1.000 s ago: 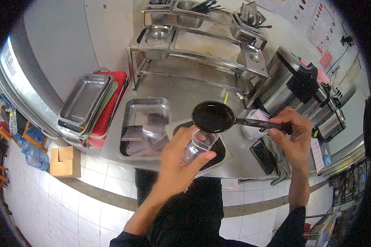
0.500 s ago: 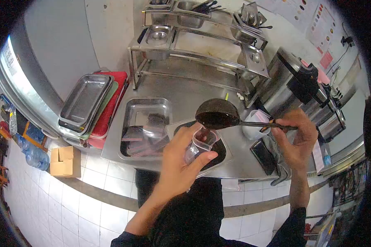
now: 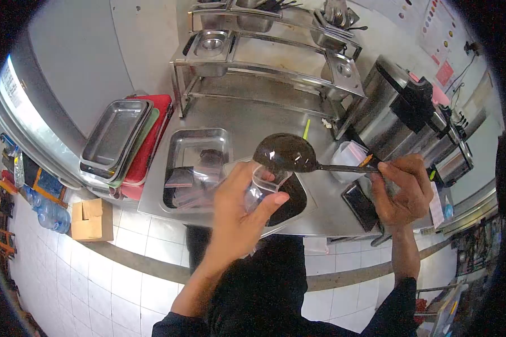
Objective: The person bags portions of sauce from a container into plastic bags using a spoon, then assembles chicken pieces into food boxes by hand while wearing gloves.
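My left hand [image 3: 236, 205] is wrapped around a clear plastic cup [image 3: 269, 178], its mouth facing up and tilted. Between the fingers and thumb of my right hand [image 3: 405, 188] is the handle of a dark ladle [image 3: 287, 151]. The ladle's bowl is tipped, its lower edge right at the cup's rim. Below the cup sits a metal pan with dark contents [image 3: 295, 206], partly hidden by my left hand. To its left, a steel tray [image 3: 174, 149] holds clear plastic bags with dark contents [image 3: 180, 178].
A dark phone-like slab [image 3: 360, 206] lies at the counter's front right, near a white container [image 3: 346, 163]. Large steel cookers [image 3: 376, 104] stand on the right. Stacked trays [image 3: 112, 135] lean at left. A steel rack [image 3: 275, 76] spans the back, and a cardboard box [image 3: 91, 220] is on the floor.
The ladle's bowl has shifted left and tipped further, with my right hand moving slightly lower. My left hand and the cup have moved a little left.
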`<state>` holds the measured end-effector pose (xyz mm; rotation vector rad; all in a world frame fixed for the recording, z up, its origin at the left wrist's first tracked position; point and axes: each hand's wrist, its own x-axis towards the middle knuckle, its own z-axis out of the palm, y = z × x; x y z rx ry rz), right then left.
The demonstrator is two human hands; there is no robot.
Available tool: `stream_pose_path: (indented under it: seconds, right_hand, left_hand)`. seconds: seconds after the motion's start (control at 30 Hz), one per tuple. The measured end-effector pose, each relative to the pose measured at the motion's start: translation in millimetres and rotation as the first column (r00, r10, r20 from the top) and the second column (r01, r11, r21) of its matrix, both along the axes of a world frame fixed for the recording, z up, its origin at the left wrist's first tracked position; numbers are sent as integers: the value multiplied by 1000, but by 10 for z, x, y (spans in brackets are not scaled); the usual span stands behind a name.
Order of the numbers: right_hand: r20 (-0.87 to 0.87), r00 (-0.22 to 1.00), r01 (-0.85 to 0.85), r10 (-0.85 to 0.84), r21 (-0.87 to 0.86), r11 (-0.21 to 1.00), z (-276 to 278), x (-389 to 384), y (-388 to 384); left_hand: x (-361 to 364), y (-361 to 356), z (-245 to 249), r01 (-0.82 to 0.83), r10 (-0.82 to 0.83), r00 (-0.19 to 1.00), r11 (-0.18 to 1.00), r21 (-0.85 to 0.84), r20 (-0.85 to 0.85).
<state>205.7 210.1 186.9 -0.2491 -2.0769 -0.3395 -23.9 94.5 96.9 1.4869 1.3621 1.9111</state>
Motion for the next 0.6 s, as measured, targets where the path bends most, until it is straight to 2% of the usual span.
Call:
stream_pose_path:
  seconds: [0.13,0.2,0.3,0.43,0.5,0.53,0.6]
  right_hand:
    - [-19,1000,9,-9,-31,999,-39,-26,8]
    - [-48,997,48,-62,-255,966,-78,-30,-28]
    - [-37,996,61,-77,-321,945,-59,-72,-71]
    - [-23,999,36,-47,-371,928,-112,-98,-64]
    - [-71,997,-4,-43,-562,827,-194,-96,-56]
    - [-68,997,-1,-45,-562,827,-234,-75,-37]
    - [-57,997,0,-58,-709,705,-332,9,23]
  left_hand:
    - [20,17,-30,-33,33,999,999,14,3]
    - [6,26,-34,-26,26,1000,1000,12,-10]
    - [-5,4,-31,-8,7,1000,998,-61,-18]
    - [16,21,-79,-24,24,999,1000,-12,30]
    - [-9,-11,-154,-31,34,998,999,-38,61]
    - [-27,-43,-191,-29,32,997,999,-39,64]
    - [-79,-139,-268,-122,124,990,992,-34,61]
